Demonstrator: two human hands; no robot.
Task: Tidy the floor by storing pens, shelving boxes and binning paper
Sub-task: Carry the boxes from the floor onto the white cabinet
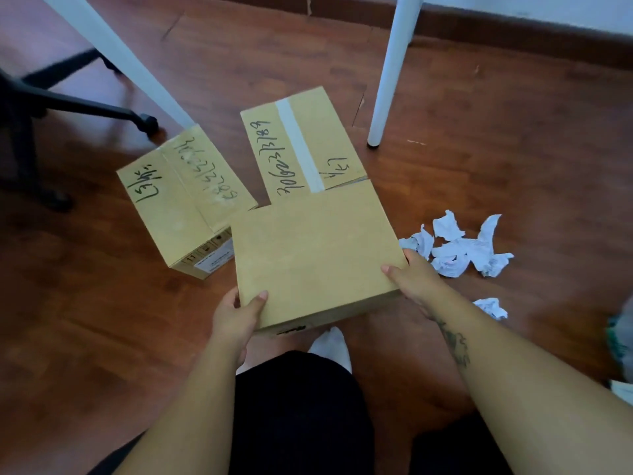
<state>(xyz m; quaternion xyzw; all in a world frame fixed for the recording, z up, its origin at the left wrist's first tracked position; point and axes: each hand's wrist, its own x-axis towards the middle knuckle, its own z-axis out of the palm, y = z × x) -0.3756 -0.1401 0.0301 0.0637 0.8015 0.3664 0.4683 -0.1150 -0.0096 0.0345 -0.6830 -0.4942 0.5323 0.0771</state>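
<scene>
Far left, 9 o'clock of frame: black wheeled office-chair base point(68, 108) on the reddish-brown wooden floor point(479, 149). A slanted white table leg point(113, 56) runs from 11 o'clock down toward the boxes. Next, at 10 o'clock of the held box: a closed brown cardboard box with black handwriting on its lid point(185, 200), lying flat on the floor. Left hand point(236, 313) grips the near left corner of the plain brown cardboard box point(315, 255), thumb on the top face, fingers wrapped round the edge. This box sits at frame centre, held between both hands; its near edge overlaps a white sock point(330, 344). At its 12 o'clock lies a taped brown cardboard box with handwriting point(301, 145), its near end hidden by the held box. Right hand point(411, 275) grips the held box's right side, thumb on top, fingers hidden behind the edge. An upright white table leg point(390, 73) stands at 1 o'clock. At 3 o'clock, a cluster of crumpled white paper point(459, 248) on the floor, just beside the right hand; one separate crumpled paper ball point(491, 307) at 4 o'clock.
</scene>
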